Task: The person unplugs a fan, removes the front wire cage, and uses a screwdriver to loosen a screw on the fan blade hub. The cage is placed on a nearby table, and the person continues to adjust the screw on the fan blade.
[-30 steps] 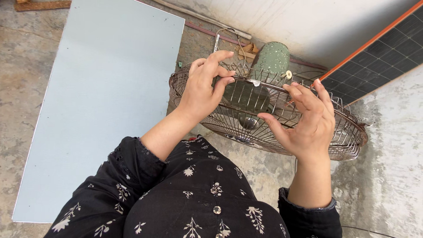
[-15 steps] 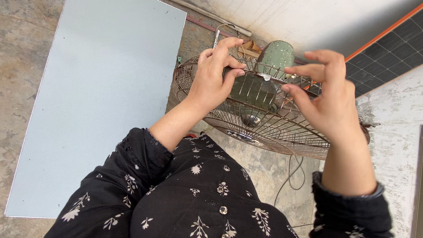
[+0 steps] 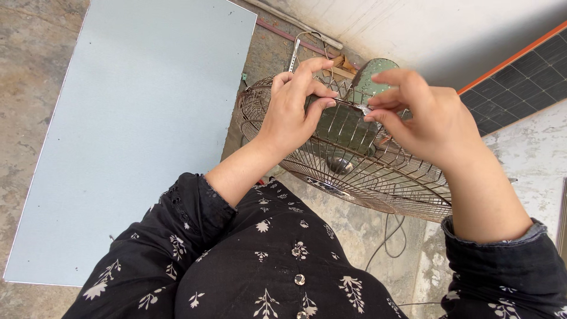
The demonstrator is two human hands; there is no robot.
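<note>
My left hand (image 3: 295, 115) grips the rim of the round, rusty wire fan guard (image 3: 354, 171) held above my lap, while my right hand (image 3: 428, 115) pinches a small metal clip (image 3: 367, 110) on its wires. A pale blue board (image 3: 136, 118) lies on the concrete floor (image 3: 35, 71).

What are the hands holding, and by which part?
Both the left hand and right hand pinch the wire fan guard at its upper rim.
</note>
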